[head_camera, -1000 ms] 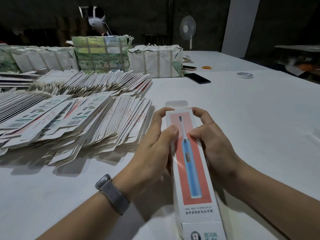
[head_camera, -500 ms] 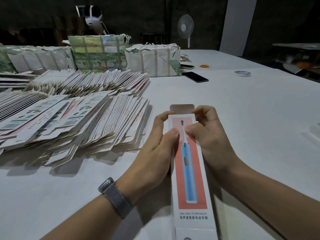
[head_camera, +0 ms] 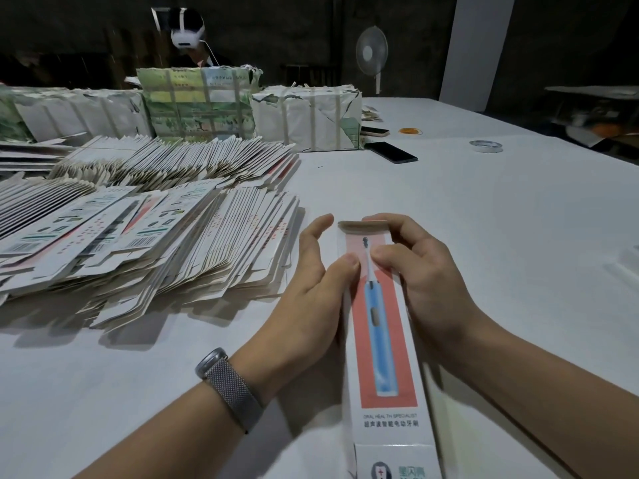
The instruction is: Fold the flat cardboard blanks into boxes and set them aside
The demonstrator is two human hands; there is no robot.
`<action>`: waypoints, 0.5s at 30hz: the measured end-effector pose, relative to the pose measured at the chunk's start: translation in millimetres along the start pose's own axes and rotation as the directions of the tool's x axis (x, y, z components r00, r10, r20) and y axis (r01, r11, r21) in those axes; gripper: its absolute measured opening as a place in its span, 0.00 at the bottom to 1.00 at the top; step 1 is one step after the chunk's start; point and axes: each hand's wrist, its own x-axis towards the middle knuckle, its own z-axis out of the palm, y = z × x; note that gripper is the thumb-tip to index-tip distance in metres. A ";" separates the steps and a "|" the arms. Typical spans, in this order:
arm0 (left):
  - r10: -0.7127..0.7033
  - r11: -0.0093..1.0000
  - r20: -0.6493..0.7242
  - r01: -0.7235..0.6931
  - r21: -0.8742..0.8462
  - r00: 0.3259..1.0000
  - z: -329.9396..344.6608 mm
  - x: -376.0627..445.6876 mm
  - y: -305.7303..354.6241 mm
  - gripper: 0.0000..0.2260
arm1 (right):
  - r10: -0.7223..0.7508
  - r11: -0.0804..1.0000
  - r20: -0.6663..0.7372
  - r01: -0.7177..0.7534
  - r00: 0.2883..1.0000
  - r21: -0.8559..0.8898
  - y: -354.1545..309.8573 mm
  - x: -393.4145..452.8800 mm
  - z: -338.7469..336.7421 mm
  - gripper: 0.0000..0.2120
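Both hands held the toothbrush box (head_camera: pixel 382 340) between them on the table (head_camera: pixel 484 236): left hand (head_camera: pixel 311 288) and right hand (head_camera: pixel 418 271) thumbs pressed its printed face. Beyond the fingers its end flap (head_camera: pixel 361 227) folded over. Left of the grip lay fanned flat blanks (head_camera: pixel 155 236).

Blank stacks (head_camera: pixel 145 243) block left; table (head_camera: pixel 484 236) right open.

Long white cardboard box with blue toothbrush print (head_camera: pixel 380 340): near end cut by bottom edge, far-end flap partly behind right hand (head_camera: pixel 415 271) fingers. Fanned white flat blanks (head_camera: pixel 138 243): run off left edge. Small print on box: unreadable. Dark background clutter far right: blurred.
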 end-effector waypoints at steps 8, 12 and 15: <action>-0.002 0.996 0.007 0.003 -0.089 1.000 0.9 1.0 1.5 0.11 | 0.014 1.000 0.038 -0.015 0.999 0.016 -2.2 0.7 -0.9 0.07; -0.018 0.987 0.044 0.025 -0.160 0.999 2.9 0.5 3.7 0.11 | 0.007 1.000 0.017 -0.008 1.000 0.017 -4.9 -0.8 -0.2 0.10; -0.018 0.986 0.050 0.026 -0.163 0.999 3.3 0.6 5.7 0.11 | 0.032 0.997 0.003 -0.032 0.999 0.071 -8.2 -1.4 1.5 0.12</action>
